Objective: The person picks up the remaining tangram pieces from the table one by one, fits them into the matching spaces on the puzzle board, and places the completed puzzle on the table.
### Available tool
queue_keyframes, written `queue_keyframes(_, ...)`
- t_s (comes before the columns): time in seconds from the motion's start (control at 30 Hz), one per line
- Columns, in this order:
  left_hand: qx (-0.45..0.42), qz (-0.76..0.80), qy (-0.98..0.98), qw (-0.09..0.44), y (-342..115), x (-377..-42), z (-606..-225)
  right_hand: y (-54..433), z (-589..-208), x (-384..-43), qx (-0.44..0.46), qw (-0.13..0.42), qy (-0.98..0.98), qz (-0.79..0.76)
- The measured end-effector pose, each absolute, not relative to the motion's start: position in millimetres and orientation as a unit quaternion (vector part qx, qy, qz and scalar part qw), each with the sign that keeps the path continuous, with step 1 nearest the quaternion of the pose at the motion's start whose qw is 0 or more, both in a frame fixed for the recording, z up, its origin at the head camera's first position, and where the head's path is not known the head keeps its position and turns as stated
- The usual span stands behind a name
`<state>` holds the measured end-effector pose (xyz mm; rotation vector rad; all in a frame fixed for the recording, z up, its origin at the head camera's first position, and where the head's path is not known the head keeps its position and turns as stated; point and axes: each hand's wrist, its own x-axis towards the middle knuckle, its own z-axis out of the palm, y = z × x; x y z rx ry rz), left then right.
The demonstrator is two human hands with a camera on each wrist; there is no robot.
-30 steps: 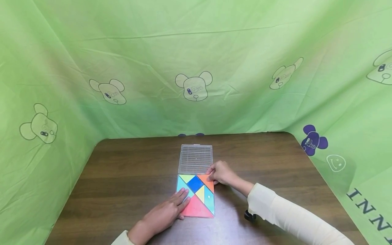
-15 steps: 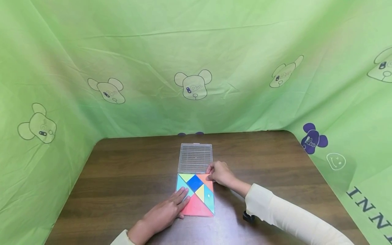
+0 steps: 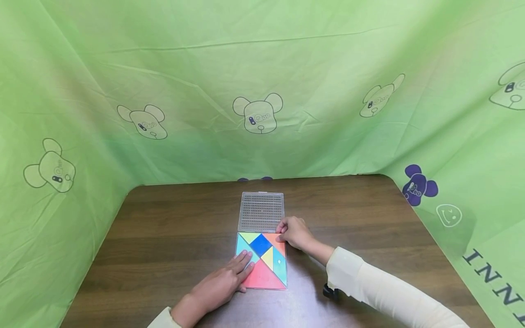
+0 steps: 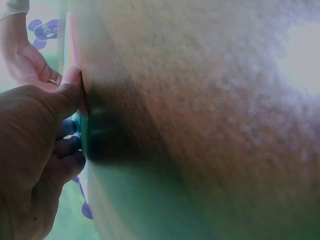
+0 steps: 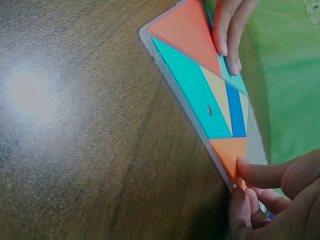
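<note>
On the table lies an open clear plastic case (image 5: pixel 171 80), its near half filled with flat tangram pieces. These include a pink triangle (image 3: pixel 264 278), a blue square (image 3: pixel 260 246), a yellow triangle (image 3: pixel 268 258) and a teal parallelogram (image 3: pixel 280 268). My left hand (image 3: pixel 221 283) rests with extended fingers on the large teal triangle (image 3: pixel 241 245), its thumb at the case's near edge. At the far right corner, my right hand (image 3: pixel 297 233) pinches the orange triangle (image 5: pixel 230 151), thumb on top and fingers at the edge. Those fingers partly cover the corner.
The case's gridded lid (image 3: pixel 262 212) lies flat behind the pieces. A brown wooden table (image 3: pixel 172 237) supports everything. Green printed cloth (image 3: pixel 197 68) encloses its back and sides. A small black object (image 3: pixel 329 291) shows below the right sleeve.
</note>
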<state>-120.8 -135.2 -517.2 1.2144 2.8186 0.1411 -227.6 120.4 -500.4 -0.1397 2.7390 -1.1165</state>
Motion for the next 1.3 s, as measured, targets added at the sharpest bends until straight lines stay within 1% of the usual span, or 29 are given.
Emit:
queue_keyframes(0.2,0.395,0.049,0.916,0.039,-135,-121,-517,120,-504,-226,-0.048,0.079,0.922,-0.376)
queue_keyframes(0.4,0.4,0.048,0.915,0.03,-136,-122,-519,120,-508,-225,-0.05,0.068,0.921,-0.38)
queue_keyframes(0.6,0.397,0.049,0.916,0.039,-135,-122,-518,121,-511,-223,-0.056,0.058,0.921,-0.382)
queue_keyframes(0.87,0.393,0.049,0.917,0.043,-137,-123,-517,122,-510,-221,-0.054,0.067,0.92,-0.382)
queue_keyframes(0.97,0.404,0.053,0.913,0.026,-139,-126,-517,122,-509,-221,-0.054,0.072,0.92,-0.382)
queue_keyframes(1.13,0.425,0.056,0.903,-0.03,-139,-134,-518,123,-509,-222,-0.064,0.066,0.92,-0.382)
queue_keyframes(1.3,0.395,0.107,0.911,-0.05,-140,-147,-507,127,-502,-229,-0.082,0.041,0.927,-0.363)
